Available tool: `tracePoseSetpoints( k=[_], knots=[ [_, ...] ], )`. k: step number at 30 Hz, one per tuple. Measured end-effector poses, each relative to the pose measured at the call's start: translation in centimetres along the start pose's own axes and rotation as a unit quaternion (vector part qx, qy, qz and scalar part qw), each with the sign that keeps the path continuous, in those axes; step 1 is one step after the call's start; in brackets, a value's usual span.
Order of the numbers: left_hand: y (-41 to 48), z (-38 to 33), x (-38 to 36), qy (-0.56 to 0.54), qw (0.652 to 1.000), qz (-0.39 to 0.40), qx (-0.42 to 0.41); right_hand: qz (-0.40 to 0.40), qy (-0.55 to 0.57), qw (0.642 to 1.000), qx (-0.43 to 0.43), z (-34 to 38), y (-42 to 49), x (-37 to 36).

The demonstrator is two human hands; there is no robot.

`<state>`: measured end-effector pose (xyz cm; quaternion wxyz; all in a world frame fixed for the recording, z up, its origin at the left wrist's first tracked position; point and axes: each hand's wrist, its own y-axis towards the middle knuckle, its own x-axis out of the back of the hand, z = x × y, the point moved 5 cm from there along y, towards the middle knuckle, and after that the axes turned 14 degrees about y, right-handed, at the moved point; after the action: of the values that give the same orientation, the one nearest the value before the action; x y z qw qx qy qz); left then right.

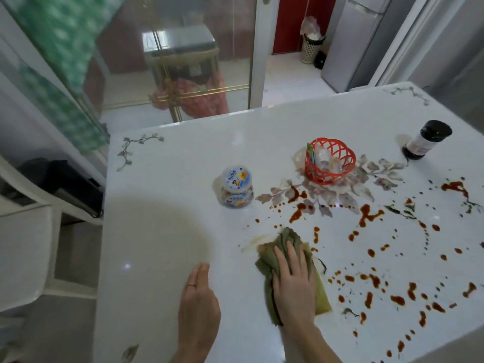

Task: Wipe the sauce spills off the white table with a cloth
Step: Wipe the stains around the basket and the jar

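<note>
Head view:
- We are observing a white bench (167, 231) with printed flower patterns, carrying red-brown sauce spills (369, 214) scattered as drops and streaks across its right half.
- We are recording the right hand (293, 279) lying flat on a crumpled green cloth (263, 267), fingers straight and spread, pressing it onto the bench rather than gripping it.
- The cloth is sitting near the front middle of the bench, at the left fringe of the spills; a pale orange smear (255, 242) is showing just left of its far end.
- We are noting the left hand (199, 297) just left of the cloth, fingers straight and together, holding nothing and wearing a ring (191, 285); we cannot tell whether it is touching the bench.
- Farther back, a small labelled jar (237, 188), a red lattice basket (330, 161) and a dark bottle (427, 140) are standing upright, well apart from one another.
</note>
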<state>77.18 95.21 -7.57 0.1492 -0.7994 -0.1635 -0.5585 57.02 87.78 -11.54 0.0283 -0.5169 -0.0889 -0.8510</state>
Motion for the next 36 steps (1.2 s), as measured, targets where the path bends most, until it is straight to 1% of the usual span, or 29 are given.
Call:
tracePoseSetpoints(
  k=[4,6,8,10,12,13,15,18,21,23,26,27,28,30,32,34,36],
  knots=[
    [0.4,0.7,0.4,-0.023,0.999,-0.016,0.029,-0.088,0.107,0.99,-0.012,1.6,-1.6,0.5],
    [0.3,0.7,0.5,-0.03,0.999,-0.018,0.034,-0.09,0.161,0.983,0.002,3.9,-1.5,-0.1],
    [0.3,0.7,0.6,-0.036,0.999,-0.023,0.03,-0.058,0.155,0.985,0.042,6.7,-0.6,-1.5],
    [0.4,0.9,0.8,-0.037,0.998,-0.027,0.032,0.003,0.081,0.993,0.088,9.1,0.6,-3.0],
    [0.5,1.3,1.0,-0.035,0.999,-0.019,0.034,0.063,0.013,0.992,0.112,9.8,1.5,-4.3],
    [0.8,1.4,0.9,-0.036,0.998,-0.018,0.037,0.069,0.004,0.992,0.104,9.4,2.2,-4.6],
    [1.2,1.1,0.9,-0.041,0.998,-0.009,0.038,0.057,-0.01,0.996,0.071,7.7,3.9,-4.3],
    [2.6,0.0,1.6,-0.043,0.999,-0.016,0.002,0.01,-0.021,0.999,-0.022,4.6,5.6,-2.2],
    [2.1,0.4,0.9,-0.024,1.0,0.007,0.014,0.003,-0.015,0.997,-0.077,2.7,3.0,-1.6],
    [1.9,0.6,0.6,-0.028,0.999,0.011,0.017,-0.002,-0.013,0.997,-0.079,3.5,0.7,-1.8],
    [1.9,-0.1,0.2,-0.02,1.0,0.02,0.014,0.042,-0.022,0.999,0.002,6.3,-1.2,-2.9],
    [2.0,-0.3,0.1,-0.017,1.0,0.02,0.011,0.055,-0.024,0.998,0.027,6.6,-0.6,-3.3],
    [2.1,-0.5,0.1,-0.014,1.0,0.02,0.008,0.061,-0.024,0.997,0.035,6.4,0.6,-3.4],
    [2.4,-0.8,0.1,-0.01,1.0,0.02,-0.004,0.064,-0.029,0.997,0.01,5.0,2.9,-3.3],
    [2.5,-1.0,0.1,-0.011,1.0,0.019,-0.01,0.037,-0.032,0.998,-0.048,2.7,4.0,-2.3],
    [2.5,-1.0,0.2,-0.02,1.0,0.014,-0.005,0.002,-0.008,0.995,-0.102,0.8,3.2,-1.3],
    [2.5,-1.2,0.3,-0.026,1.0,0.009,-0.004,-0.017,0.001,0.992,-0.124,1.4,1.0,-0.9]
  ],
)
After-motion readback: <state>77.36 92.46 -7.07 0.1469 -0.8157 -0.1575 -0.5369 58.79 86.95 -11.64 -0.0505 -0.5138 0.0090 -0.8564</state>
